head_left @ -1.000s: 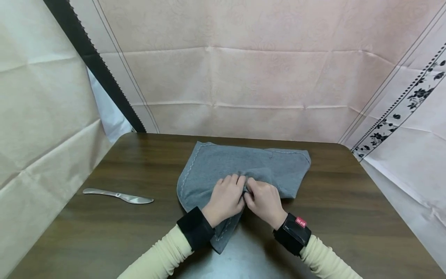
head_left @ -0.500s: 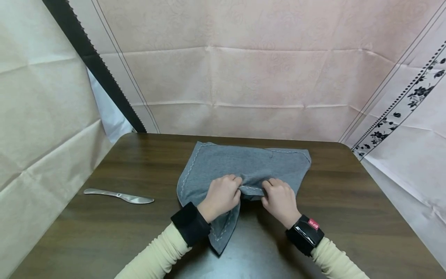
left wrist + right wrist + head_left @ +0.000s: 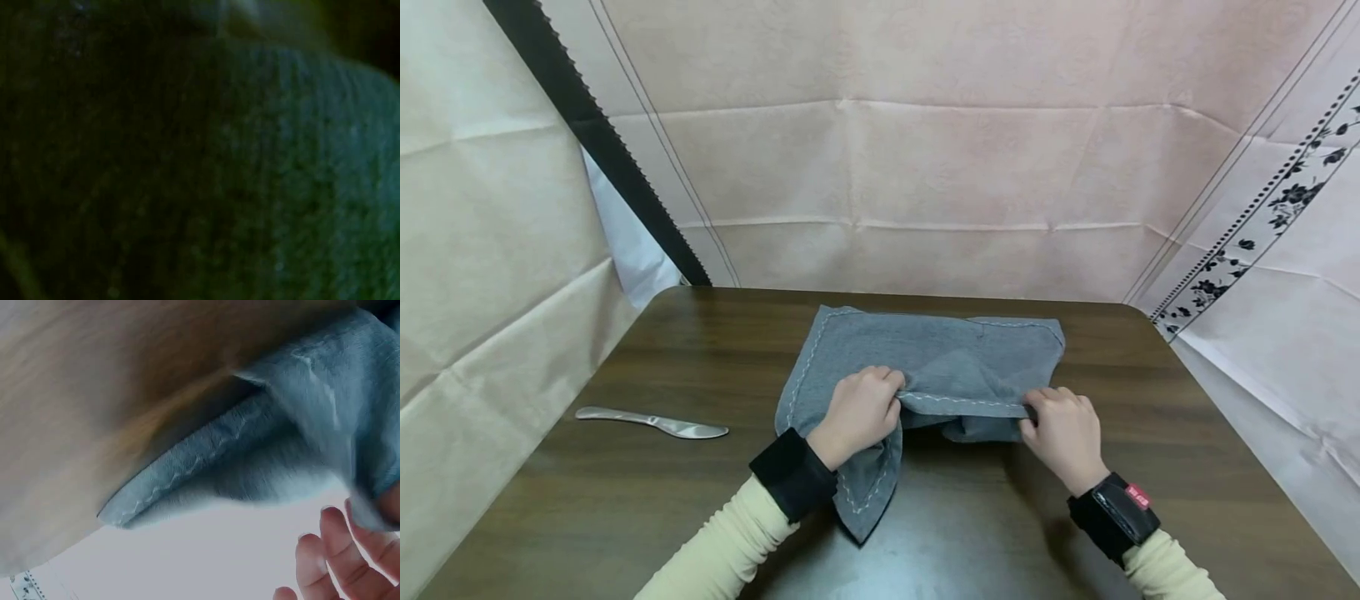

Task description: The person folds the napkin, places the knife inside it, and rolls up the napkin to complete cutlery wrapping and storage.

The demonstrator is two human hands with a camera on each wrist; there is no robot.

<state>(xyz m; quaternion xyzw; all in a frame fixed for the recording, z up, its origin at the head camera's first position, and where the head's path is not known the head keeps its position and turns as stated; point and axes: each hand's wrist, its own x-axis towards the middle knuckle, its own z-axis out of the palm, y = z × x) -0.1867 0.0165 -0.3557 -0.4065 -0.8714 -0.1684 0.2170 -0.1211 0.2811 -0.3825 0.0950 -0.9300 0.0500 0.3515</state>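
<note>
A blue-grey cloth (image 3: 925,346) with a white stitched border lies rumpled on the table, one pointed corner hanging toward the near side. My left hand (image 3: 861,414) pinches its near edge left of centre. At the other end of that edge, my right hand (image 3: 1063,433) pinches the hem, which runs nearly straight between the two hands. In the right wrist view the cloth (image 3: 250,456) rises into folds beside the fingers (image 3: 340,550). Dark, blurred fabric (image 3: 300,175) fills the left wrist view, with no fingers recognisable.
A silver knife (image 3: 655,422) lies on the brown wooden table (image 3: 647,500), left of the cloth, its handle toward the left. Pale cloth sheets (image 3: 880,167) hang behind the table and on both sides.
My right hand has moved well to the right along the cloth's near edge, and my left hand slightly left. Between them the bunched hem has drawn out into a longer line.
</note>
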